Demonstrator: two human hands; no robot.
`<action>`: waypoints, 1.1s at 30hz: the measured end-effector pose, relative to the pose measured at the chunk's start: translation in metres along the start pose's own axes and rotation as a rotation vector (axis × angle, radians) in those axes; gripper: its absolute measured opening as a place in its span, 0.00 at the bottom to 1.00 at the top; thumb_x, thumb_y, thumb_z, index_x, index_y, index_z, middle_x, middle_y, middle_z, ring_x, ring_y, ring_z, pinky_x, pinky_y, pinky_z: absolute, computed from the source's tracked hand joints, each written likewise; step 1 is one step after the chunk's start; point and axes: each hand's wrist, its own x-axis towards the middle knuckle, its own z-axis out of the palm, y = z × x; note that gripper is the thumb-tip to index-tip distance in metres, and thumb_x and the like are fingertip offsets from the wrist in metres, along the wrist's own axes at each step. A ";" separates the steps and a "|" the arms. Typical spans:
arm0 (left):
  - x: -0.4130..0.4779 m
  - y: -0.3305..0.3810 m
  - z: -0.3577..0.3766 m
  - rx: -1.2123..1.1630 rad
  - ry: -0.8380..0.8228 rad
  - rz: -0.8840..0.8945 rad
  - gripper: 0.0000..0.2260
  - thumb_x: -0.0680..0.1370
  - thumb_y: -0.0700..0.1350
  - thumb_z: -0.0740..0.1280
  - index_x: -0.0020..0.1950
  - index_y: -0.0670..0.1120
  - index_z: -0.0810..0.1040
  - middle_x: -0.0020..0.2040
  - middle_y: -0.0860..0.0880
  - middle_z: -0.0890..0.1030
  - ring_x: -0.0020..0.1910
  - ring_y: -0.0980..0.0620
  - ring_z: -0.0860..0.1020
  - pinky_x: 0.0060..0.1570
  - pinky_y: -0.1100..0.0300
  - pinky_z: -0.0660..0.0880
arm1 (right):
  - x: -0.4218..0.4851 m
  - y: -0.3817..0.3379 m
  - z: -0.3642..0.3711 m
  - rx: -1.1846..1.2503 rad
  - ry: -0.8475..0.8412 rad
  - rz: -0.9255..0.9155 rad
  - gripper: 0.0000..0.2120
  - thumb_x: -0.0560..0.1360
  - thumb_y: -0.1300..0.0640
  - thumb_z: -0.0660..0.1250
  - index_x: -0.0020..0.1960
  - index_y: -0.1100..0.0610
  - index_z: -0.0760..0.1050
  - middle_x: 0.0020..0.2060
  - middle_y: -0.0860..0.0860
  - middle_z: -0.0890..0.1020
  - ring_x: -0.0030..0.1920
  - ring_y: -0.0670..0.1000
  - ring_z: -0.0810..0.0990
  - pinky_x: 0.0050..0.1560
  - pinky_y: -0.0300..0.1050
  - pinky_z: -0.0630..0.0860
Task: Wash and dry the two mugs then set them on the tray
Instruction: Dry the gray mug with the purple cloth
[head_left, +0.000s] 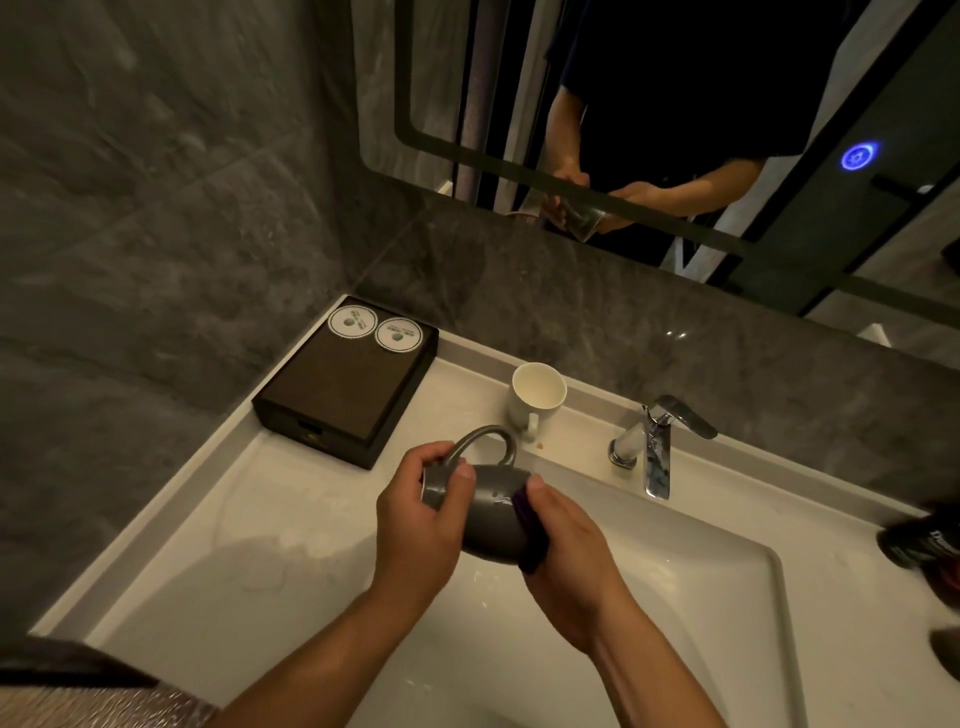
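A grey mug (493, 512) lies on its side above the sink basin (675, 597), handle up. My left hand (421, 530) grips it at the rim end, thumb on its side. My right hand (566, 556) presses a dark purple cloth or sponge (532, 540) against the mug's base end. A white mug (535, 397) stands upright on the counter behind, handle toward me, with a brownish stain inside. The dark brown tray (332, 384) sits in the back left corner of the counter, with two round white coasters (374, 327) on its far end.
A chrome faucet (657, 447) stands right of the white mug, its spout over the basin. A dark bottle (924, 540) lies at the right edge. A mirror (675, 130) hangs above the grey stone backsplash. A towel (93, 696) shows at the bottom left.
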 end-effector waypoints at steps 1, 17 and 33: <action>0.004 0.004 0.000 -0.024 -0.033 -0.110 0.09 0.82 0.49 0.70 0.62 0.55 0.78 0.59 0.51 0.81 0.48 0.53 0.84 0.36 0.68 0.81 | 0.000 0.004 0.001 -0.053 0.015 -0.041 0.17 0.81 0.41 0.61 0.61 0.48 0.80 0.55 0.52 0.85 0.56 0.53 0.84 0.62 0.51 0.80; -0.011 0.015 0.009 -0.053 0.222 0.084 0.14 0.84 0.55 0.58 0.53 0.54 0.82 0.47 0.61 0.83 0.50 0.58 0.83 0.40 0.68 0.81 | -0.008 0.012 0.012 -0.064 0.095 -0.175 0.20 0.79 0.33 0.52 0.53 0.36 0.81 0.46 0.38 0.85 0.49 0.42 0.83 0.44 0.32 0.78; 0.003 0.019 -0.003 0.078 0.027 -0.035 0.05 0.81 0.49 0.70 0.49 0.50 0.82 0.47 0.53 0.84 0.45 0.53 0.84 0.35 0.70 0.78 | -0.008 0.008 0.011 -0.142 0.122 -0.273 0.24 0.83 0.36 0.54 0.48 0.51 0.80 0.42 0.50 0.84 0.41 0.47 0.81 0.42 0.39 0.78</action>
